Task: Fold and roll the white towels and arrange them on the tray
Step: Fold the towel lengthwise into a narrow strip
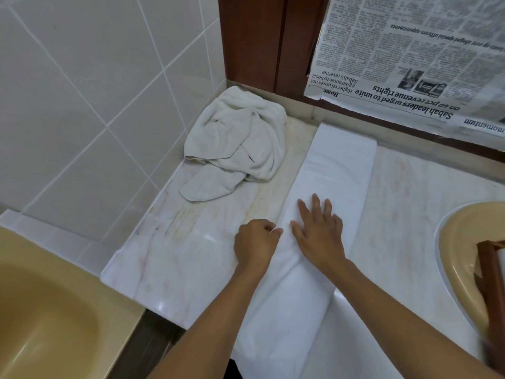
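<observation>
The towel (336, 165) runs lengthwise away from you under your flat-fingered right hand (318, 233); your left hand (255, 242) curls its fingers at the towel's left edge, hold unclear.

We see a pale marble counter (191, 258), faintly pink-veined and stained yellowish. A long folded white towel (338, 165) lies along it, under the flat right hand (318, 233) and stretching away beyond it; the left hand (255, 242) pinches its edge. Beyond the left hand, a crumpled towel (237, 138) sits in the counter's corner.
</observation>
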Demonstrator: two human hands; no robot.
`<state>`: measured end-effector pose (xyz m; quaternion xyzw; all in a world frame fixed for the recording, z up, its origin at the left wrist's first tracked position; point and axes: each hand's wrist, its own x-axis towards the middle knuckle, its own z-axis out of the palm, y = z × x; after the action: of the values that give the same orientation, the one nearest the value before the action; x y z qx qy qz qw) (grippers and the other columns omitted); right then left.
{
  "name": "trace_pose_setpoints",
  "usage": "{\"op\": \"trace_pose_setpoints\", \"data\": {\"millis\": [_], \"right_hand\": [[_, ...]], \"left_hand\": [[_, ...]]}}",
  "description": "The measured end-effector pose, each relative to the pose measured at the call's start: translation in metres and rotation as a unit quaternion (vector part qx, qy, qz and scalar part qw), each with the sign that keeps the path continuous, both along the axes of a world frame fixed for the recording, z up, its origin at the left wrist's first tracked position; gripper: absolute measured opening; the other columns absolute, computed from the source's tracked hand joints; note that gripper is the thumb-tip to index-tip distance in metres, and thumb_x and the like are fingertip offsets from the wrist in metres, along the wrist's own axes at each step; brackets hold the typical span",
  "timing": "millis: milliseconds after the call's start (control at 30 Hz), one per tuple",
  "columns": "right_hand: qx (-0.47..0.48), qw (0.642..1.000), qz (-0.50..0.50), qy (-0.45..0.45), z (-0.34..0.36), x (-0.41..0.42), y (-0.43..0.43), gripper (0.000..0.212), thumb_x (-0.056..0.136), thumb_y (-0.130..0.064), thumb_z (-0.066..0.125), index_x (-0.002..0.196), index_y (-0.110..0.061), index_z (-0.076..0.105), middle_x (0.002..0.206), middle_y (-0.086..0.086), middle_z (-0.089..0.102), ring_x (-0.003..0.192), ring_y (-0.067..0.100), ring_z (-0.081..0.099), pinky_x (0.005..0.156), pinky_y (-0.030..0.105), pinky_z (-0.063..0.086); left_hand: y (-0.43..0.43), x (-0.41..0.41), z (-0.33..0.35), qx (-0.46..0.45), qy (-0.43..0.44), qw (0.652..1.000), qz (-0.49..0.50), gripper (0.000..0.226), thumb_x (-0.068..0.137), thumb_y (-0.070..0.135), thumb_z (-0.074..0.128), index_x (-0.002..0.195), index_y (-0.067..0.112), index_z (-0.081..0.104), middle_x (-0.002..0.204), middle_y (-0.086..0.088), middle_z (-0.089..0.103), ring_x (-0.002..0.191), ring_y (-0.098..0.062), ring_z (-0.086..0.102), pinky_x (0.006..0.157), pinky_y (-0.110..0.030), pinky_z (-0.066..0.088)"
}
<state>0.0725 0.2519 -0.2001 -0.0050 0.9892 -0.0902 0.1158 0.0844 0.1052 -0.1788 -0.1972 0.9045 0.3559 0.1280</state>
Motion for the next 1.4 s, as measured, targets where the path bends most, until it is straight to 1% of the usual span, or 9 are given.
{"op": "trace_pose_setpoints", "data": {"millis": [133,233,333,433,667,833,1200,1300,1400], "right_hand": [[-0.001,0.999,-0.032,0.014,-0.012,0.026,0.0,0.071,0.094,-0.06,0.002,0.157,-0.03,0.012,0.166,0.004,0.0,0.152,0.03,-0.003,0.117,0.049,0.012],[-0.026,0.998,-0.061,0.009,-0.013,0.031,0.004,0.076,0.087,-0.062,-0.007,0.157,-0.035,0.006,0.165,-0.003,-0.006,0.152,0.021,-0.009,0.119,0.044,0.006],[-0.016,0.996,-0.079,0.022,-0.013,0.038,0.013,0.073,0.088,-0.063,-0.007,0.156,-0.038,0.002,0.165,-0.006,-0.009,0.151,0.019,-0.01,0.119,0.043,0.005],[0.003,0.997,-0.076,0.026,-0.017,0.045,0.032,0.066,0.092,-0.065,0.001,0.154,-0.045,-0.002,0.163,-0.012,-0.012,0.151,0.019,-0.011,0.12,0.045,0.008],[0.082,0.986,-0.144,-0.031,-0.005,0.013,0.064,0.065,0.099,-0.059,0.011,0.157,-0.032,-0.001,0.165,0.0,-0.008,0.151,0.032,-0.009,0.12,0.051,0.006],[-0.051,0.98,-0.19,0.031,0.0,0.029,-0.018,0.071,0.095,-0.044,0.015,0.155,-0.005,0.019,0.165,0.01,0.003,0.152,0.029,0.001,0.12,0.045,0.013],[-0.024,0.969,-0.242,0.038,-0.017,0.049,-0.011,0.065,0.1,-0.057,0.016,0.157,-0.028,0.008,0.166,-0.002,-0.004,0.152,0.021,-0.006,0.119,0.043,0.006],[-0.075,0.949,-0.298,0.075,-0.003,0.04,-0.011,0.058,0.102,-0.041,0.037,0.152,-0.014,0.031,0.162,0.007,0.022,0.149,0.027,0.016,0.114,0.045,0.02],[-0.075,0.914,-0.382,0.119,0.013,0.057,-0.004,0.047,0.092,-0.038,0.06,0.128,-0.009,0.053,0.129,0.011,0.052,0.122,0.03,0.044,0.096,0.043,0.036]], "left_hand": [[-0.001,-0.019,-0.011,-0.072,0.067,0.987,-0.127,0.054,0.083,0.045,0.071,0.133,0.029,0.054,0.125,0.004,0.057,0.114,-0.017,0.055,0.088,-0.031,0.048],[0.002,-0.037,-0.025,-0.157,0.125,0.929,-0.312,0.058,0.098,0.048,0.045,0.151,0.035,0.028,0.158,0.005,0.023,0.142,-0.022,0.025,0.106,-0.039,0.03],[-0.004,-0.046,-0.04,-0.225,0.149,0.869,-0.415,0.062,0.097,0.054,0.007,0.155,0.036,0.015,0.164,0.008,0.0,0.15,-0.024,0.006,0.113,-0.046,0.022],[-0.011,-0.056,-0.048,-0.236,0.167,0.841,-0.456,0.06,0.098,0.056,0.009,0.155,0.037,0.006,0.163,0.011,-0.011,0.151,-0.022,-0.002,0.115,-0.046,0.014],[-0.001,-0.068,-0.047,-0.236,0.157,0.852,-0.44,0.059,0.098,0.057,0.009,0.154,0.041,0.001,0.163,0.007,-0.012,0.151,-0.022,-0.006,0.116,-0.047,0.01],[0.004,-0.082,-0.043,-0.211,0.126,0.864,-0.44,0.055,0.102,0.053,0.013,0.153,0.045,-0.005,0.162,0.009,-0.017,0.149,-0.02,-0.015,0.118,-0.045,0.003],[0.002,-0.087,-0.045,-0.199,0.124,0.861,-0.452,0.054,0.101,0.055,0.009,0.152,0.047,-0.007,0.162,0.011,-0.018,0.149,-0.019,-0.018,0.119,-0.044,0.002],[0.002,-0.088,-0.046,-0.199,0.122,0.862,-0.451,0.054,0.1,0.056,0.009,0.151,0.048,-0.008,0.162,0.012,-0.018,0.149,-0.019,-0.018,0.119,-0.044,0.001],[0.002,-0.091,-0.047,-0.204,0.126,0.862,-0.448,0.054,0.1,0.056,0.009,0.151,0.047,-0.007,0.162,0.011,-0.017,0.149,-0.019,-0.017,0.118,-0.044,0.002]]}}
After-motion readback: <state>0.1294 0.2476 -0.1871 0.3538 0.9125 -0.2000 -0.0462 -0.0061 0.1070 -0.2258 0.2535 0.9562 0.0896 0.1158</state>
